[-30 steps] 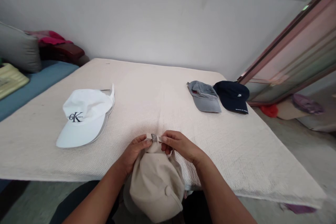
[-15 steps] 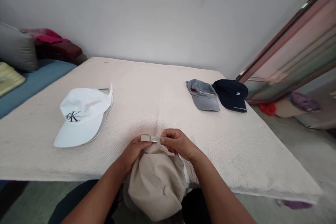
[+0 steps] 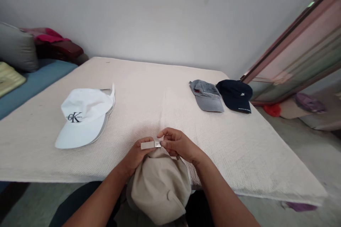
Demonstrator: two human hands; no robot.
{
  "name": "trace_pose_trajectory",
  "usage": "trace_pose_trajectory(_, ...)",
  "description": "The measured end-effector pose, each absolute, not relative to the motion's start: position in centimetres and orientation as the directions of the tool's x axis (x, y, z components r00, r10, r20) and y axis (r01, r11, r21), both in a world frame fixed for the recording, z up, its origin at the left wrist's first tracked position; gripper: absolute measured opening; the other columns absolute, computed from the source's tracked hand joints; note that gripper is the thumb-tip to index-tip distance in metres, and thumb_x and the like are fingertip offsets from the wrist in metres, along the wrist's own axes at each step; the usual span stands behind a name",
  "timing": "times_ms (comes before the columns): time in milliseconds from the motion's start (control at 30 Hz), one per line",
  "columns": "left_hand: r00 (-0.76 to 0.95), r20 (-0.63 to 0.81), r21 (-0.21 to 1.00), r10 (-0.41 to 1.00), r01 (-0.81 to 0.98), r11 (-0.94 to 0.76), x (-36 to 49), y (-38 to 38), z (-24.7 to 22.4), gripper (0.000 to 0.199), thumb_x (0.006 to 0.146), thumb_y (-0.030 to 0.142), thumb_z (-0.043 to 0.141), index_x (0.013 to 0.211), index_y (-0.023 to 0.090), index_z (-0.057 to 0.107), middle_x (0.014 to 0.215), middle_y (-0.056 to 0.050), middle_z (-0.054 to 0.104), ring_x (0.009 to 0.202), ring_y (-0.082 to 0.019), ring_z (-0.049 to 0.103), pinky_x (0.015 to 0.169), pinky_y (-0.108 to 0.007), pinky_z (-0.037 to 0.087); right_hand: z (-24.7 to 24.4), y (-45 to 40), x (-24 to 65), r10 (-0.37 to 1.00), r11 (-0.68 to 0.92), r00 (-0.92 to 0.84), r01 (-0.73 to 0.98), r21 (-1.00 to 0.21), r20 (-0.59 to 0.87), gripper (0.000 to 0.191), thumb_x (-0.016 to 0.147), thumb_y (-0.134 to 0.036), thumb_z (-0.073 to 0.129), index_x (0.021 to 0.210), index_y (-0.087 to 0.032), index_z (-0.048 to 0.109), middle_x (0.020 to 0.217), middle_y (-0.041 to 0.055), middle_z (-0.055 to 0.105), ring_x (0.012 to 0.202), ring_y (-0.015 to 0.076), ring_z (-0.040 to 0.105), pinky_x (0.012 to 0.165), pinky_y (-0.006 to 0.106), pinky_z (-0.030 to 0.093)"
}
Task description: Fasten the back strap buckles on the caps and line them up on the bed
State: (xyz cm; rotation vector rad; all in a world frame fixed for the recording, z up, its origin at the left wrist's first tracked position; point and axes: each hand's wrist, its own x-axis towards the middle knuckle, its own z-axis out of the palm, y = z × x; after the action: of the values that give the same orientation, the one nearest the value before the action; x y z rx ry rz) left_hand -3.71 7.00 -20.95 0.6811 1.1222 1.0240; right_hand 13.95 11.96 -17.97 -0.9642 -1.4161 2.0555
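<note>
A beige cap (image 3: 160,188) hangs at the near edge of the table, its back strap (image 3: 147,145) uppermost. My left hand (image 3: 137,154) is closed on the left part of that strap, thumb below and fingers behind. On the strap sits a small silver metal buckle (image 3: 157,143). With thumb and fingers bent, my right hand (image 3: 179,144) pinches at the buckle's right side. The cap's brim is mostly hidden beneath the crown.
A white cap (image 3: 85,117) with black letters lies left on the cream-covered table (image 3: 149,92). Toward the right rest a grey cap (image 3: 207,95) and a navy cap (image 3: 234,95), touching. A grey cushion (image 3: 16,48) is at far left; a wall stands behind.
The buckle has shifted slightly right along the strap, and more loose strap shows to its left. My right index finger has lifted over the buckle.
</note>
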Motion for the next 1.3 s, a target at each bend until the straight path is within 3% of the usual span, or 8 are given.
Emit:
trace_pose_trajectory(267,0.186,-0.382,0.82,0.905,-0.383,0.425,-3.5,6.9,-20.6,0.022,0.065,0.024,0.072,0.084,0.013,0.07,0.082,-0.01,0.072,0.08,-0.025,0.063,0.073,-0.034,0.045,-17.9,12.0,14.0,0.659,-0.356,-0.704,0.017,-0.934,-0.264,0.022,0.077,-0.026,0.065,0.098,-0.021,0.058,0.053,-0.0084,0.043,0.043,0.0052,0.036,0.039,0.018,0.024)
trace_pose_trajectory(567,0.202,-0.323,0.858,0.924,-0.348,0.377,-3.7,6.8,-20.9,0.016,0.066,0.025,0.073,0.077,0.014,0.067,0.072,-0.003,0.065,0.068,-0.016,0.057,0.064,-0.027,0.041,-18.4,12.0,13.6,0.649,-0.407,-0.709,-0.017,-0.913,-0.276,0.02,0.075,-0.028,0.067,0.091,-0.019,0.058,0.053,-0.0088,0.043,0.041,0.0037,0.034,0.039,0.017,0.025)
trace_pose_trajectory(733,0.298,-0.302,0.854,0.906,-0.338,0.396,-3.9,6.5,-20.6,0.021,0.063,0.024,0.076,0.077,0.015,0.063,0.067,0.002,0.058,0.06,-0.011,0.05,0.057,-0.022,0.036,-18.2,12.1,13.6,0.67,-0.384,-0.675,0.039,-0.922,-0.307,0.015,0.075,-0.025,0.066,0.085,-0.018,0.058,0.05,-0.0096,0.04,0.039,0.0031,0.032,0.038,0.016,0.024)
trace_pose_trajectory(967,0.083,-0.327,0.922,0.941,-0.192,0.337,-3.1,6.3,-21.0,0.023,0.074,0.038,0.068,0.079,0.016,0.066,0.072,-0.002,0.064,0.069,-0.016,0.056,0.064,-0.025,0.041,-18.6,12.1,13.2,0.675,-0.381,-0.652,0.091,-0.92,-0.345,0.012,0.075,-0.022,0.063,0.084,-0.019,0.056,0.046,-0.0104,0.037,0.039,0.0037,0.029,0.037,0.016,0.022)
trace_pose_trajectory(1133,0.083,-0.349,0.89,0.933,-0.283,0.358,-2.7,6.4,-21.0,0.02,0.075,0.033,0.064,0.063,0.016,0.062,0.061,0.0,0.059,0.06,-0.014,0.052,0.058,-0.024,0.04,-19.2,12.2,13.3,0.681,-0.399,-0.657,0.035,-0.916,-0.322,0.01,0.077,-0.021,0.061,0.086,-0.018,0.058,0.049,-0.009,0.039,0.041,0.0044,0.031,0.039,0.017,0.022)
trace_pose_trajectory(1300,0.004,-0.37,0.83,0.929,-0.449,0.332,-3.2,6.7,-21.1,0.022,0.075,0.036,0.064,0.067,0.015,0.066,0.063,-0.002,0.063,0.06,-0.016,0.056,0.061,-0.027,0.045,-18.8,12.2,14.0,0.678,-0.366,-0.685,0.002,-0.931,-0.268,0.021,0.082,-0.037,0.061,0.088,-0.017,0.06,0.068,-0.0015,0.055,0.059,0.0087,0.049,0.057,0.022,0.039)
